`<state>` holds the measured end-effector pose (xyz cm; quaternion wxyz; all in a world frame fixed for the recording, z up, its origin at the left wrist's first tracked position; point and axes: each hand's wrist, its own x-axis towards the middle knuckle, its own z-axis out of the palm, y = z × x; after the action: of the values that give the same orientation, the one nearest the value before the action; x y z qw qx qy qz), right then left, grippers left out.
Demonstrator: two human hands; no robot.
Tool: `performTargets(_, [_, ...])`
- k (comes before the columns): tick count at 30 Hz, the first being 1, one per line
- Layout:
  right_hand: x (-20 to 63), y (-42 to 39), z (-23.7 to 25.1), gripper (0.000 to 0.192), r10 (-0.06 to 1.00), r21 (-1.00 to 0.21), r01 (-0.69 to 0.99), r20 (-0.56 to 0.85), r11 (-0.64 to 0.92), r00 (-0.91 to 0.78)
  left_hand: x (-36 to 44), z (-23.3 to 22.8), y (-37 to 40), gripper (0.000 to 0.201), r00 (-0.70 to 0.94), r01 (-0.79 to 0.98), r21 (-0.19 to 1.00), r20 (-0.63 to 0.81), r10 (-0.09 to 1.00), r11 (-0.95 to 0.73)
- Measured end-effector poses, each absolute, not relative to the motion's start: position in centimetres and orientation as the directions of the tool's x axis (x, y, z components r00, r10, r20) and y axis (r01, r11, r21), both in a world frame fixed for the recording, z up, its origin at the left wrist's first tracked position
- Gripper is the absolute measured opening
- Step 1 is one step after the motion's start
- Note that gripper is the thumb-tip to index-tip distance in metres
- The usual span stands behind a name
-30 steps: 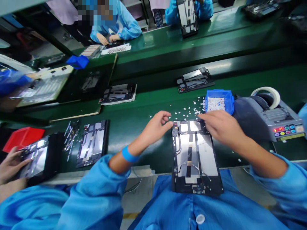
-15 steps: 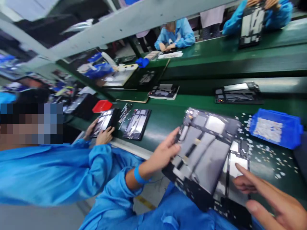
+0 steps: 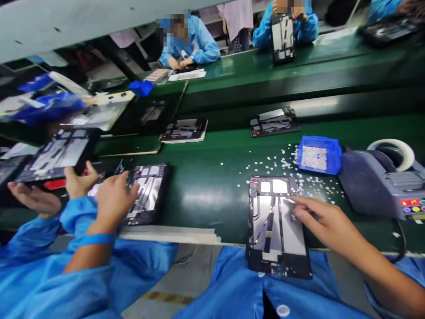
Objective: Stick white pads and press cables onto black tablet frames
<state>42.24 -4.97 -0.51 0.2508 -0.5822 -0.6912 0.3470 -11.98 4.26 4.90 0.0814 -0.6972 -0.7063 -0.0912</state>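
An opened tablet chassis (image 3: 277, 226) lies in front of me, its near end over the belt's edge above my lap. My right hand (image 3: 320, 219) rests on its right side with the fingers stretched out flat, gripping nothing. My left hand (image 3: 114, 195), with a blue wristband, has reached far left. Its fingers curl over the left part of a second opened tablet chassis (image 3: 151, 197) lying on the green belt (image 3: 206, 186).
A blue bin (image 3: 318, 155) of small white parts and scattered white bits (image 3: 275, 164) lie behind my tablet, a tape dispenser (image 3: 381, 181) to the right. At left a co-worker's hands (image 3: 78, 181) hold another tablet (image 3: 55, 155). More tablets (image 3: 272, 122) lie farther back.
The tablet I held up tilted half a second ago now lies flat in front of me. My left hand let go of it and moved left onto the second tablet.
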Motion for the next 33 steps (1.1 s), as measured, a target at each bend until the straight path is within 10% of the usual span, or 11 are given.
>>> performTargets(6, [39.7, -2.4, 0.1, 0.036, 0.974, -0.707, 0.688, 0.009, 0.165, -0.224, 6.0, 0.5, 4.4, 0.033, 0.614, 0.75, 0.153, 0.201, 0.763, -0.644])
performTargets(19, [36.6, 2.0, -0.5, 0.031, 0.966, -0.826, 0.524, 0.088, 0.206, -0.242, 12.5, -2.9, 4.9, 0.016, 0.599, 0.567, 0.262, 0.519, 0.61, -0.78])
performTargets(24, [33.9, 4.4, -0.8, 0.018, 0.915, -0.924, 0.37, -0.068, 0.092, -0.397, 13.3, -3.8, 3.8, 0.011, 0.449, 0.505, 0.453, 0.589, 0.672, -0.735])
performTargets(33, [33.4, 3.0, -1.3, 0.009, 0.961, -0.859, 0.482, 0.041, 0.173, -0.272, 14.2, -3.3, 1.1, 0.013, 0.148, 0.508, 0.84, 0.132, 0.98, -0.19])
